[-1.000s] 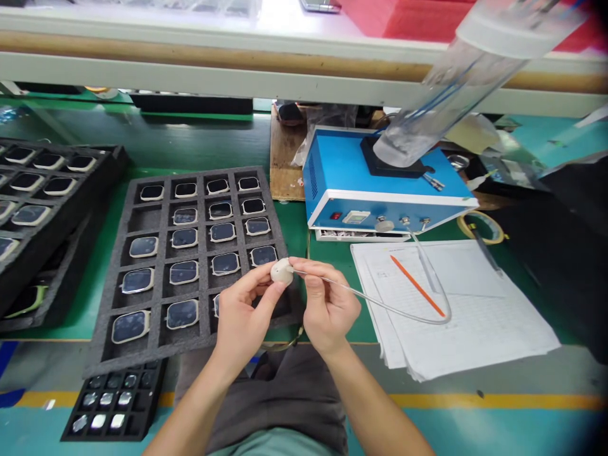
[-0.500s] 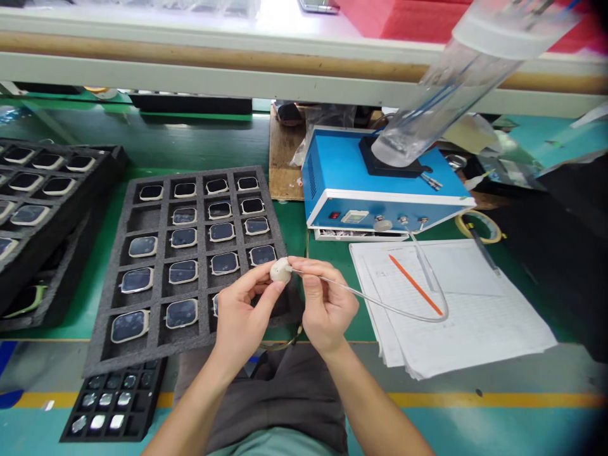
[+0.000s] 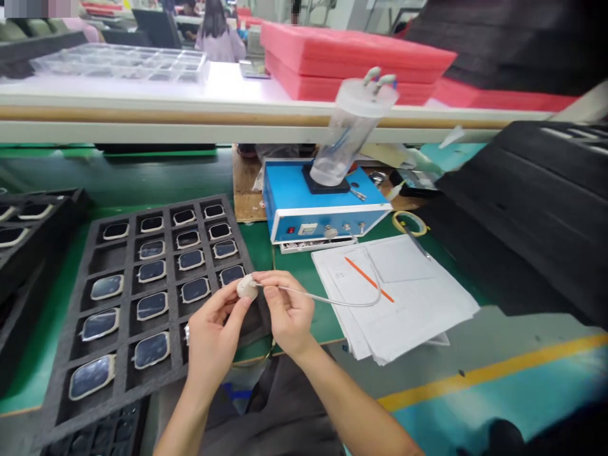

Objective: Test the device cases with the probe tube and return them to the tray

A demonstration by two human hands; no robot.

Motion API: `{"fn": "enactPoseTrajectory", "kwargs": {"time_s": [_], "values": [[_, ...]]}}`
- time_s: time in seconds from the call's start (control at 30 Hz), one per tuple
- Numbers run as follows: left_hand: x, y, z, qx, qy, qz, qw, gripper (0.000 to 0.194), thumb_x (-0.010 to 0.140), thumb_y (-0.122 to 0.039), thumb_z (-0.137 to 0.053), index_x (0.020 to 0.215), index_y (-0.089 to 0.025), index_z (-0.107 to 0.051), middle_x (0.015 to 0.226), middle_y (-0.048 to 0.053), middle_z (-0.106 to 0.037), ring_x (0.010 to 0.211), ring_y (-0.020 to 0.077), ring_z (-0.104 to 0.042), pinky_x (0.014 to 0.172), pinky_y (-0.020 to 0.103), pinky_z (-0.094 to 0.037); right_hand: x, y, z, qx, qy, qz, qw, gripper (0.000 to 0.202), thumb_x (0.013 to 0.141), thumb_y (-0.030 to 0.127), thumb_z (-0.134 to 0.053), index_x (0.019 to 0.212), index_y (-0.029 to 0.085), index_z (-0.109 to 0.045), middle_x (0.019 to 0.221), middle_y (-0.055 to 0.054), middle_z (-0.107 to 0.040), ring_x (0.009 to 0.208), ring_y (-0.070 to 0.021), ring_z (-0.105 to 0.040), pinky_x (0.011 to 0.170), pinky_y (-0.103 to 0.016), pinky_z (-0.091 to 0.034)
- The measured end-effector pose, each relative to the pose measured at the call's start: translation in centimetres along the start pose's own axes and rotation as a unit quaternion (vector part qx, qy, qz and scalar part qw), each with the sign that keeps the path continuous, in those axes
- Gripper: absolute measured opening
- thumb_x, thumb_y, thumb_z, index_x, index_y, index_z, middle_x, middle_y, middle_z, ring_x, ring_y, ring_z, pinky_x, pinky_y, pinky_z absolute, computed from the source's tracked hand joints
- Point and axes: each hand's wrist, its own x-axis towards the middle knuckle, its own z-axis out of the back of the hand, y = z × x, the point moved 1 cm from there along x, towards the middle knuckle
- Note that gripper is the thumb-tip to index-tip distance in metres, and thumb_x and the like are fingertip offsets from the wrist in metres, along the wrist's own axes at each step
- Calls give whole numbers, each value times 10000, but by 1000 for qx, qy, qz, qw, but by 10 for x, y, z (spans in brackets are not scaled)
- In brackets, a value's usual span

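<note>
My left hand (image 3: 216, 335) pinches a small off-white rounded piece (image 3: 247, 288) between thumb and fingertips; its exact kind I cannot make out. Closed on a thin pale hose (image 3: 339, 304), my right hand (image 3: 291, 310) brings the hose's end up against that piece. Whether the end goes in or only touches is too small to tell. The hose loops to the right over the papers and back toward a blue machine (image 3: 327, 215). Below and left of my hands lies a grey foam tray (image 3: 111, 258) with several smartwatches (image 3: 152, 305) in its compartments.
More foam trays (image 3: 42, 253) are stacked at the left. Paper sheets (image 3: 408, 316) carry an orange stick (image 3: 369, 279); a tape roll (image 3: 409, 223) lies behind them. A clear cylinder (image 3: 339, 139) stands on the machine. Red foam blocks (image 3: 351, 57) occupy the shelf, with people beyond.
The head view has tilted up and turned right, so more of the shelf and room shows. My hands keep the same hold on the off-white piece and the hose.
</note>
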Motion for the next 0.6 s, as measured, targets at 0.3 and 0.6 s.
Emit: {"fn": "enactPoseTrajectory", "kwargs": {"time_s": [0.3, 0.6], "values": [[4, 1, 1, 22, -19, -1, 1000, 399, 750, -421, -873, 1064, -179, -831, 1037, 97, -837, 921, 256, -816, 892, 347, -671, 4, -1, -3, 37, -3, 2, 999, 148, 1014, 212, -618, 991, 235, -763, 1014, -77, -785, 974, -190, -771, 850, -323, -652], [5, 3, 2, 36, -32, 3, 999, 458, 731, -465, -878, 1071, -164, -820, 1057, 115, -833, 922, 273, -815, 895, 381, -674, 5, -1, -3, 47, -4, -7, 999, 153, 1011, 204, -623, 989, 242, -770, 1010, -73, -782, 981, -194, -768, 862, -326, -642]]}}
